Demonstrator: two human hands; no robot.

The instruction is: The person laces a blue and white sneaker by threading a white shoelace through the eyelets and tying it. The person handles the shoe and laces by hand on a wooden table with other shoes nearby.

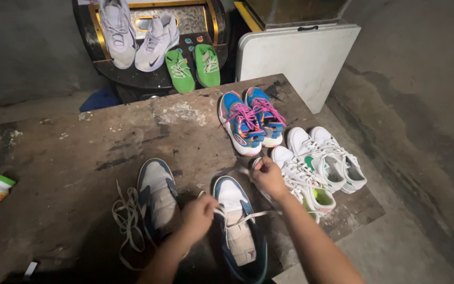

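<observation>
Here, low in the frame, both hands' fingers (261, 164) pinch the lace (248, 215) over the shoe (240, 231), which points up-frame.

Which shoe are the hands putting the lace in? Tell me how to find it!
Look at the dark wooden board, near edge. Two navy-and-white shoes sit there; pick the right-hand shoe, between the left hand and right hand. Its white lace is pulled tight; its twin's lies loose.

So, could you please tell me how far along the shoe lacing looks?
Done: the blue-pink pair and white pairs look laced. In hand: left hand and right hand pull a lace through the blue-white shoe. Left: its mate, beside a loose lace.
</observation>
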